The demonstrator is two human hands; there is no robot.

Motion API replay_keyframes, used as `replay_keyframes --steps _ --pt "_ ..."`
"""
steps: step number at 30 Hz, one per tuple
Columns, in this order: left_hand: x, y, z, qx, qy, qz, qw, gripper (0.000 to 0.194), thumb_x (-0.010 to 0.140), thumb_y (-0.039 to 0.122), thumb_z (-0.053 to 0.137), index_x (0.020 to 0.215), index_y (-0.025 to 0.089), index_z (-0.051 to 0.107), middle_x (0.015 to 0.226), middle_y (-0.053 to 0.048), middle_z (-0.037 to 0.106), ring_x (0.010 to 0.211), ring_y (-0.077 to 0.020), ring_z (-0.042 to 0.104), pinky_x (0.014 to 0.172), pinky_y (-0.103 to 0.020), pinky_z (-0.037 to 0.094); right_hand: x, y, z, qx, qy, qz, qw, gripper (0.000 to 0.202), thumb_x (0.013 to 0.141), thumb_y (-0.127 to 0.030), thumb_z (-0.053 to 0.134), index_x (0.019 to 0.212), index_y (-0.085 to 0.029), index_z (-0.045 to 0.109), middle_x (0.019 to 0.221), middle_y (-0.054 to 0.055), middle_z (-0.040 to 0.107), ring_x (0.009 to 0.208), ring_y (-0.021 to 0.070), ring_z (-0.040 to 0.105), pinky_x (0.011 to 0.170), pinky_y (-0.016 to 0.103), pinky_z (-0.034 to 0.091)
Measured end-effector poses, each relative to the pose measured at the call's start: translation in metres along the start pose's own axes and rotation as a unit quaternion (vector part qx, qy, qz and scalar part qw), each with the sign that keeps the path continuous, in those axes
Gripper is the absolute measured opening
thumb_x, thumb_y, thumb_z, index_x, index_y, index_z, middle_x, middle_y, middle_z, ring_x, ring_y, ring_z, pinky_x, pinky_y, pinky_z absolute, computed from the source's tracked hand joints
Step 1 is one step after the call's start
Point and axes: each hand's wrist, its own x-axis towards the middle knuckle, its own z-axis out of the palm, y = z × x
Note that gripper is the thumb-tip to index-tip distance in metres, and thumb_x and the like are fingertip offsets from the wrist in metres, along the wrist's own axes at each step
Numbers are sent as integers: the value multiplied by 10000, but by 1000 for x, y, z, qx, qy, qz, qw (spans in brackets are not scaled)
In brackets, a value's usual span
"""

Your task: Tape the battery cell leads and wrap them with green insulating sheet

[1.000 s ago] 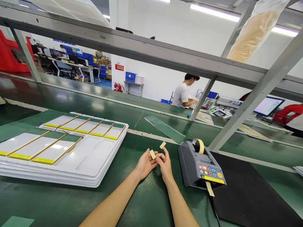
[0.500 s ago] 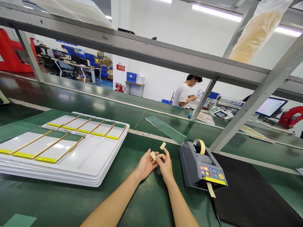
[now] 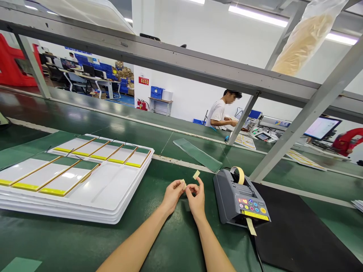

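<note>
Pinching a cream tape piece [image 3: 183,184] over the green counter [image 3: 170,247], the left hand [image 3: 171,197] has curled from its earlier open palm.
Right hand [image 3: 196,198] meets it, grip unclear; another tape piece [image 3: 196,174] sits on its raised fingertip.

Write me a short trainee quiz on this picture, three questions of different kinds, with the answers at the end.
1. What is at the right hand's raised index fingertip?
a) a pen
b) a small pale piece of tape
c) a metal clip

2. True or false: a tape strip hangs from the front of the gray dispenser.

3. Fill in the blank: the stack of white trays lies to the ____ of the left hand.

Key: 1 b; 2 true; 3 left
</note>
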Motion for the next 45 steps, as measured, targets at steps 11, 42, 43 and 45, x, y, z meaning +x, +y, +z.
replay_keyframes --steps 11,42,43,45 --pt "0 -2 1 4 27 10 1000 103 858 226 589 889 130 611 891 -15 636 764 -136 615 688 -315 531 0 6 2 -65 22 -32 997 574 797 -275 577 1300 -172 320 721 -25 627 639 147 577 672 297 489" --pt "-2 10 -6 -143 35 -137 980 198 886 315 541 933 131 597 827 -8 624 650 -111 589 599 -274 508 -13 0 2 -167 8 -105 980 619 855 -340 502 1389 -182 231 1239 147 541 1104 285 511 950 507 406" --pt "-2 9 -6 -142 40 -135 980 205 887 324 538 914 130 599 811 -4 622 642 -109 585 600 -274 502 -12 5 3 -149 7 -80 986 648 845 -377 510 1390 -185 218 1238 151 537 1054 285 534 921 501 428" --pt "-3 6 -7 -142 49 -132 980 231 889 348 526 884 130 603 767 4 616 618 -108 574 598 -274 487 -11 17 2 -137 8 -62 989 683 816 -445 527 1381 -202 229 1243 151 531 1009 292 549 902 507 436"
